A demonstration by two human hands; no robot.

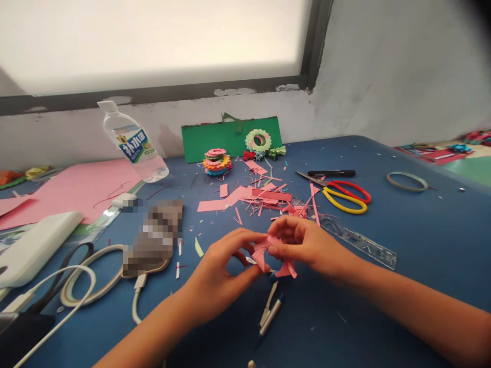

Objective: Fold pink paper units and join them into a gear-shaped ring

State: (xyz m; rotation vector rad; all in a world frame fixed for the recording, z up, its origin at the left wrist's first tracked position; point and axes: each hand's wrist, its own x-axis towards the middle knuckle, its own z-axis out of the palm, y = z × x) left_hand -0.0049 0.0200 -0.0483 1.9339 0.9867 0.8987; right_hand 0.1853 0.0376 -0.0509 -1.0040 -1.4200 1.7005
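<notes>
My right hand (pixel 307 245) pinches a folded piece of pink paper (pixel 263 250) between thumb and fingers. From the other side, my left hand (pixel 218 271) has its thumb and index finger closed on the paper's left edge. Its other fingers curl behind and are partly hidden. The paper is creased into pointed flaps, and one flap (pixel 287 268) hangs below my right thumb. Under the hands, a drawing compass (pixel 270 312) lies on the blue table (pixel 345 317). Pink paper scraps (pixel 245 197) are scattered just beyond my fingers.
Scissors (pixel 345 197) with red and yellow handles, a black pen (pixel 332 173), a clear ruler (pixel 364 243) and a tape ring (pixel 406 181) lie right. Paper rosettes (pixel 217 162) stand before a green card (pixel 215 140). A bottle (pixel 134 145), phone (pixel 153 237) and white power bank (pixel 38 250) are left.
</notes>
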